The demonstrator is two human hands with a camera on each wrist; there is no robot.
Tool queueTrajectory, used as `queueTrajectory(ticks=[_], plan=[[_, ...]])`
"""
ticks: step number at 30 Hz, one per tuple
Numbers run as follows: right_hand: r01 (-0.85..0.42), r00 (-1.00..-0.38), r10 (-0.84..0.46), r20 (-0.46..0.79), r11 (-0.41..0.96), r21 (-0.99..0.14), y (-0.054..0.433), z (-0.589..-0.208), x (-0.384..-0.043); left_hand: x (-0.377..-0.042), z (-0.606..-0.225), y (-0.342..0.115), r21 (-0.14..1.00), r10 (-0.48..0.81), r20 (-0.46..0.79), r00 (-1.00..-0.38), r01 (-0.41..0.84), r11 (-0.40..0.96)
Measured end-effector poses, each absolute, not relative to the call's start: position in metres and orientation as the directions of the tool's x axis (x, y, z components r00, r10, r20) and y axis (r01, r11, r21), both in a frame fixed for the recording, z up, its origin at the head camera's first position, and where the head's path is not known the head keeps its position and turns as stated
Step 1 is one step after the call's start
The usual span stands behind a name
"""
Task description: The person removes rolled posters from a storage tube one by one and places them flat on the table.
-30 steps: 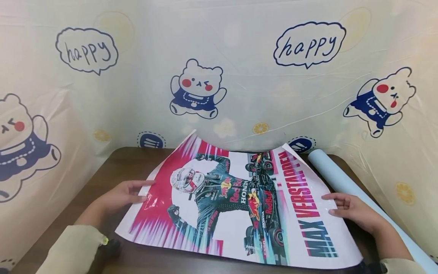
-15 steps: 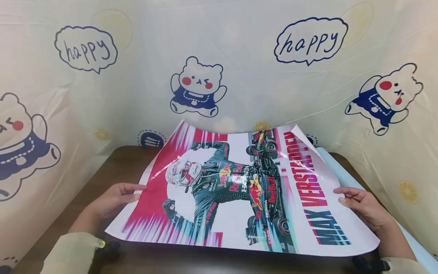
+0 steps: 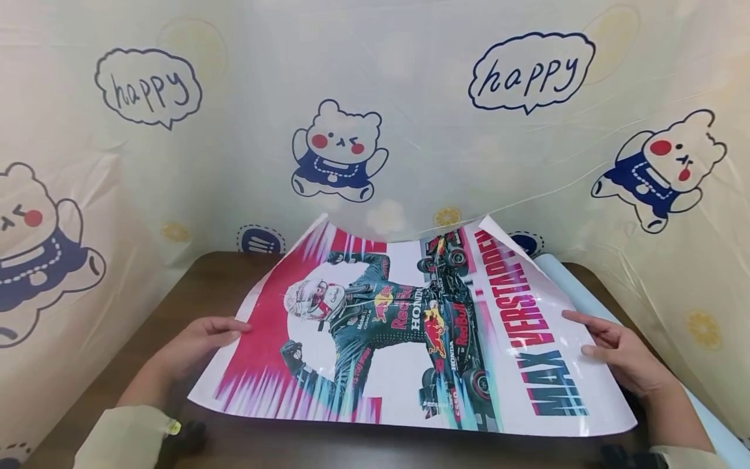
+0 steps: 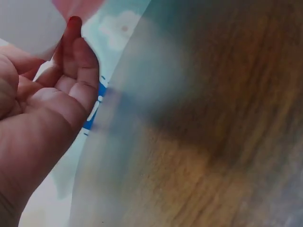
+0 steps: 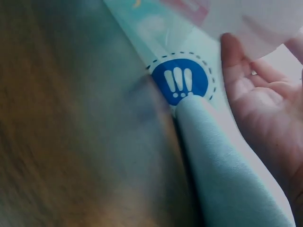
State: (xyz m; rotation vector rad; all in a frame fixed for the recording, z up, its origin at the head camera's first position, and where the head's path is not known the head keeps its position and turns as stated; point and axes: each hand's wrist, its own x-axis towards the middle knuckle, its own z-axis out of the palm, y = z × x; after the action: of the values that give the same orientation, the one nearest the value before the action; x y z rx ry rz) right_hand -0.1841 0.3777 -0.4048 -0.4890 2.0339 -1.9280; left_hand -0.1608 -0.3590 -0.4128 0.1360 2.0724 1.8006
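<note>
A glossy poster [image 3: 381, 339] with a racing driver, a race car and large lettering is held up over the table, its far corners curling upward. At its left edge my left hand [image 3: 196, 345] pinches the sheet between thumb and fingers. My right hand [image 3: 627, 358] grips the opposite edge the same way. In the left wrist view the left hand [image 4: 52, 90] has its fingers under the white margin of the poster [image 4: 33, 23]. The right wrist view shows the right hand [image 5: 265, 94] beneath the poster's pale underside [image 5: 255, 28].
A pale blue roll [image 3: 565, 283] lies along the right side of the dark wooden table [image 3: 205, 280], partly behind the poster and right arm; the right wrist view shows its tube [image 5: 222, 156] clearly. A printed curtain [image 3: 422, 130] with cartoon bears hangs around the table.
The poster rose toward me and spread a little, then dipped slightly and its far corners drew closer together. Both hands have kept hold of its edges. The roll stays put.
</note>
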Motion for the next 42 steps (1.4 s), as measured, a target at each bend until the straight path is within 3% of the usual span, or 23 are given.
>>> queueTrajectory(ticks=[3, 9, 15, 18, 22, 26, 33, 39, 42], plan=[[-0.063, -0.853, -0.522, 0.021, 0.063, -0.996, 0.377, -0.405, -0.184, -0.16, -0.413, -0.358, 0.962, 0.387, -0.256, -0.886, -0.195, 0.19], [-0.044, -0.815, -0.58, 0.02, 0.029, -0.999, 0.383, -0.413, -0.186, -0.16, -0.416, -0.362, 0.98, 0.583, -0.192, -0.79, -0.123, 0.156], [-0.028, -0.85, -0.517, -0.1, 0.234, -0.972, 0.392, -0.407, -0.18, -0.157, -0.416, -0.369, 0.988, 0.622, -0.154, -0.768, -0.105, 0.115], [-0.05, -0.871, -0.482, -0.096, 0.282, -0.958, 0.393, -0.403, -0.176, -0.157, -0.415, -0.372, 0.992, 0.641, -0.114, -0.759, -0.058, 0.109], [-0.069, -0.889, -0.455, -0.05, 0.241, -0.968, 0.396, -0.4, -0.172, -0.156, -0.416, -0.372, 0.996, 0.684, -0.083, -0.725, -0.04, 0.078], [-0.029, -0.897, -0.441, -0.037, 0.14, -0.99, 0.397, -0.4, -0.17, -0.155, -0.418, -0.369, 0.994, 0.699, -0.09, -0.709, -0.102, 0.025], [-0.014, -0.922, -0.387, 0.002, 0.027, -1.0, 0.395, -0.401, -0.171, -0.155, -0.421, -0.365, 0.998, 0.637, -0.055, -0.769, -0.043, 0.034], [-0.032, -0.923, -0.384, -0.021, 0.131, -0.991, 0.393, -0.398, -0.171, -0.15, -0.41, -0.354, 0.946, 0.355, -0.107, -0.929, 0.015, 0.324], [-0.078, -0.891, -0.454, -0.014, 0.183, -0.98, 0.395, -0.397, -0.169, -0.15, -0.403, -0.347, 0.896, 0.234, -0.131, -0.963, -0.014, 0.443]])
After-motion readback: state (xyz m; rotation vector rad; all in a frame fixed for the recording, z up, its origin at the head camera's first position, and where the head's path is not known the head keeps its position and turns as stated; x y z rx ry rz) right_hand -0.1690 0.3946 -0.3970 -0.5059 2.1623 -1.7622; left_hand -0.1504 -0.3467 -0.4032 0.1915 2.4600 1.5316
